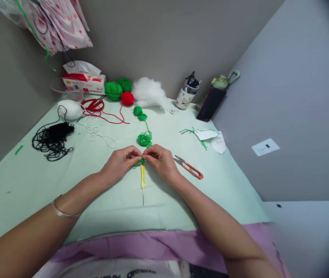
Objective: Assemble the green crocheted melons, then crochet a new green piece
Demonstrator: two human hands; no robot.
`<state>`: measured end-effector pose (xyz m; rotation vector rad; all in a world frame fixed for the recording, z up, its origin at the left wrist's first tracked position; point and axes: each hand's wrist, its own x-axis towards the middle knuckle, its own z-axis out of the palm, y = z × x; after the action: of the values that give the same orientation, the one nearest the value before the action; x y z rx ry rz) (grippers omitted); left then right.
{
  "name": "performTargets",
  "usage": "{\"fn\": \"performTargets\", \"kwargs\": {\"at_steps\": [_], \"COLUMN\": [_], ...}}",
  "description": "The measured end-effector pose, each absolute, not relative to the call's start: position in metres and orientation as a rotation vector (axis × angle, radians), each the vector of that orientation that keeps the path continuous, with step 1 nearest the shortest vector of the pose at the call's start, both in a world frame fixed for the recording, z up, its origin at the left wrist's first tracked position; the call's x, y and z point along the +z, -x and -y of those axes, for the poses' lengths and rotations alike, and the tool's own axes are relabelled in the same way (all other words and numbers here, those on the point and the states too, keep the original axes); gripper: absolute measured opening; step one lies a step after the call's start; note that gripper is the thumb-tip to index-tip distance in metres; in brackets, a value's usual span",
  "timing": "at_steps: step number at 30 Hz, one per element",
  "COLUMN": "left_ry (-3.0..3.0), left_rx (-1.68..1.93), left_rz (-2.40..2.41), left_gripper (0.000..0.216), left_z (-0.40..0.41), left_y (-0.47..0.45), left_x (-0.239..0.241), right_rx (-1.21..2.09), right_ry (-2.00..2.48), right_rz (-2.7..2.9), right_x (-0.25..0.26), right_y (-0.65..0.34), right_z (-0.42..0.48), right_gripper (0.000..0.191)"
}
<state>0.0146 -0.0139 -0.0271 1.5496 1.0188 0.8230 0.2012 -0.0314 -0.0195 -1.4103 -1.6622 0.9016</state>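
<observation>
My left hand [126, 160] and my right hand [159, 159] meet fingertip to fingertip at the middle of the table, both pinched on green yarn [142, 160]. A small green piece shows just under the fingertips, mostly hidden by them. Below it a crochet hook [143, 177] with a yellow handle lies on the cloth, its metal shaft pointing towards me. Behind the hands sits a loose coil of green yarn [144, 139], with a strand running back to two small green yarn pieces [138, 111]. Thread snips [191, 169] with orange handles lie right of my right hand.
Black yarn [54, 135], a white ball [70, 109] and red-handled scissors [94, 105] lie at left. Green balls [113, 90], a red ball [127, 98], white stuffing [149, 91] and a tissue box [84, 82] line the back. A pen jar [185, 96], phone [211, 103] and bottle [221, 81] stand back right.
</observation>
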Motion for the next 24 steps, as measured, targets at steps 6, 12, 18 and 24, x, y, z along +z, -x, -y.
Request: {"fn": "performTargets", "kwargs": {"at_steps": [6, 12, 18, 24], "left_ry": [-1.476, -1.434, -1.422, -1.411], "left_rx": [0.821, 0.820, 0.773, 0.756], "left_rz": [-1.017, -1.052, -1.050, -1.042], "left_gripper": [0.020, 0.024, 0.025, 0.026], "left_z": [0.0125, 0.0102, 0.0087, 0.0077], "left_y": [-0.0147, -0.0145, -0.0126, -0.0128], "left_x": [-0.0261, -0.0238, -0.0222, -0.0219], "right_rx": [0.937, 0.956, 0.930, 0.910], "right_ry": [1.406, 1.392, 1.409, 1.435], "right_rz": [1.682, 1.736, 1.761, 1.759], "right_x": [-0.0166, -0.0124, -0.0111, -0.0125], "right_y": [-0.2036, -0.2018, -0.2003, -0.2006], "right_z": [0.0307, 0.0350, 0.0370, 0.0364], "right_gripper": [0.007, 0.006, 0.007, 0.007]}}
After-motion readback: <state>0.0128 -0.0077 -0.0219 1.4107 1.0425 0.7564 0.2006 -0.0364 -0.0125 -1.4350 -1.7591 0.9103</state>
